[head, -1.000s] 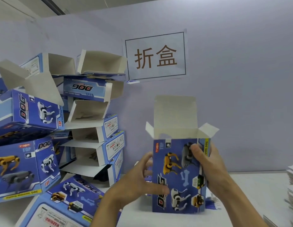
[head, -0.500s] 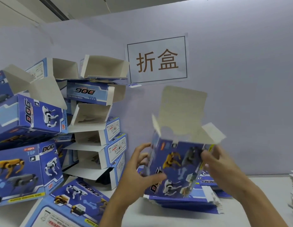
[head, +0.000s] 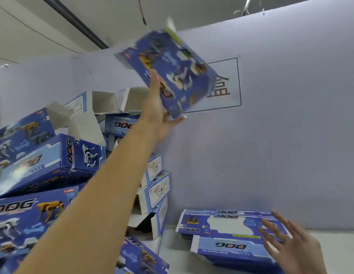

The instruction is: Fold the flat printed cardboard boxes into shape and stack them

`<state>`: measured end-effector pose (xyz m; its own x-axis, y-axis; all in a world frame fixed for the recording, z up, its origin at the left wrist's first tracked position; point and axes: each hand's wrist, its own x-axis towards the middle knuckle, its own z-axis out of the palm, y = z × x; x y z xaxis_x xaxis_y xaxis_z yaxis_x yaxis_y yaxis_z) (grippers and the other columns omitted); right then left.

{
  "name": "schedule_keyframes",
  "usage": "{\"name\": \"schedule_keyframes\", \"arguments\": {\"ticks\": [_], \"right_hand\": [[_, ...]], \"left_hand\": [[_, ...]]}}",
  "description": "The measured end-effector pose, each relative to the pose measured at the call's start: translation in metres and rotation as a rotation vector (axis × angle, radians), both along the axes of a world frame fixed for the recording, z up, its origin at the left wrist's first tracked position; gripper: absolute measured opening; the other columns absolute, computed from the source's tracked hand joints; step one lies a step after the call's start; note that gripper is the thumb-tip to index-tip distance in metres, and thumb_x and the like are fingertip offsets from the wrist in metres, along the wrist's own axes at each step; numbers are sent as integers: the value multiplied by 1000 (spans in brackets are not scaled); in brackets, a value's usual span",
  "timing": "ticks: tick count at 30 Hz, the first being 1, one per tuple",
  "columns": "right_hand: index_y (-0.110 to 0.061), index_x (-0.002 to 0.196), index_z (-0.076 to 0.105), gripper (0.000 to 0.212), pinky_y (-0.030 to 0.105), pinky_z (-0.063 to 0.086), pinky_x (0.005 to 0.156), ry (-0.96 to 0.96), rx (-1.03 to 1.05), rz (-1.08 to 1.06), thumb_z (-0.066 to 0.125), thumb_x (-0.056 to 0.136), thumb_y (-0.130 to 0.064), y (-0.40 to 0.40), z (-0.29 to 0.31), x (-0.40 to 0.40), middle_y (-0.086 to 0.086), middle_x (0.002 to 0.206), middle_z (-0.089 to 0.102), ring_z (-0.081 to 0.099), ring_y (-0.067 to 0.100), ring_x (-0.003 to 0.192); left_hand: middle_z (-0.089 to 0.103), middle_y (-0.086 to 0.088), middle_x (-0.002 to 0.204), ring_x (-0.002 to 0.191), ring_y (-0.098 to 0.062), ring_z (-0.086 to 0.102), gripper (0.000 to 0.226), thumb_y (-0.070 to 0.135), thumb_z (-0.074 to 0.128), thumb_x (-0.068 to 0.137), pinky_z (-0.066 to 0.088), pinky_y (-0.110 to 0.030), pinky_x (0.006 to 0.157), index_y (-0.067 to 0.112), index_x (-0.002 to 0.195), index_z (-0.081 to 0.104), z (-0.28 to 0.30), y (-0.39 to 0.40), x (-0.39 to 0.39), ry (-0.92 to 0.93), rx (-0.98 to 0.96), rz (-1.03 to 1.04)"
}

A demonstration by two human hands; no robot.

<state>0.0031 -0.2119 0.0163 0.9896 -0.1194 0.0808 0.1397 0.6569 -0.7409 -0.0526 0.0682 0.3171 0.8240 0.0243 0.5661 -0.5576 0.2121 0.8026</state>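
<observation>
Nearest, at the desk's (head: 173, 233) right front, the right hand (head: 291, 246) hovers with fingers (head: 279, 218) spread and empty over the flat boxes (head: 229, 230), probably poised to take the next blank. Along the desk's left edge the folded stack (head: 43, 159) leans unevenly, open flaps outward, so a new box likely has to go on top. Farther back and high, the left arm stretches up and away, and the left hand (head: 158, 107) cradles the folded box (head: 170, 70) on its palm, fingers loosely open around the lower end, tilted, blurred, in front of the wall sign (head: 225, 86).
</observation>
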Motion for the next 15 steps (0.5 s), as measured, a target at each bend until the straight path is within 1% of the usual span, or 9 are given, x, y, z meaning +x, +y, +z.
{"name": "schedule_keyframes", "arguments": {"ticks": [2,3,4,6,8,9,10,12,15], "right_hand": [[-20,114,72,39,41,43,81,36,-1,-24,39,101,-36,5,3,-2,13,103,75,65,35,98],[-21,109,73,37,41,43,79,67,-2,-38,41,100,-36,10,7,-5,13,105,74,64,35,99],[-22,107,73,35,41,43,78,88,-24,-52,41,100,-35,13,9,-8,13,106,72,64,36,100],[-21,108,71,33,42,44,80,111,-52,-74,41,101,-35,17,12,-12,13,109,70,64,35,101],[-19,112,69,35,45,40,90,78,-86,-41,40,102,-34,20,12,-18,14,112,69,63,35,102],[-18,116,68,35,46,38,93,86,-103,-33,39,103,-33,21,10,-17,15,114,67,63,35,101],[-16,119,66,35,46,37,95,117,-161,-38,38,104,-32,18,10,-14,16,114,66,62,34,100],[-16,122,63,33,46,37,94,170,-226,-44,41,104,-31,18,8,-11,16,111,66,61,34,97],[-13,119,64,26,44,43,84,192,-243,-60,45,104,-24,24,4,-3,17,101,66,61,36,90]], "left_hand": [[33,-15,158,135,-41,45,86,81,44,83,45,-64,100,34,153,28,35,14,-3,-26,-49,-30],[25,-19,160,138,-45,39,88,79,49,82,46,-63,100,35,154,23,39,13,-4,-17,3,-28],[24,-21,160,138,-47,38,88,75,55,83,51,-56,97,32,153,26,35,10,-4,-3,48,-19],[42,-11,151,132,-40,48,69,62,64,86,58,-41,87,22,139,47,15,-2,-1,-36,86,52],[58,-2,122,110,-24,58,49,44,67,90,56,-38,83,15,127,56,-26,-17,5,-71,170,181],[59,-3,117,105,-22,58,42,35,65,93,55,-40,85,13,129,55,-52,-25,11,-79,248,222],[60,-4,118,105,-22,59,37,26,62,97,54,-39,89,12,130,55,-79,-32,15,-84,338,282],[63,-4,124,111,-20,60,31,19,58,99,49,-30,92,14,130,57,-136,-47,24,-41,561,333],[48,3,148,133,-13,46,43,34,52,101,36,-23,103,26,143,47,-238,-71,35,138,918,212]]}}
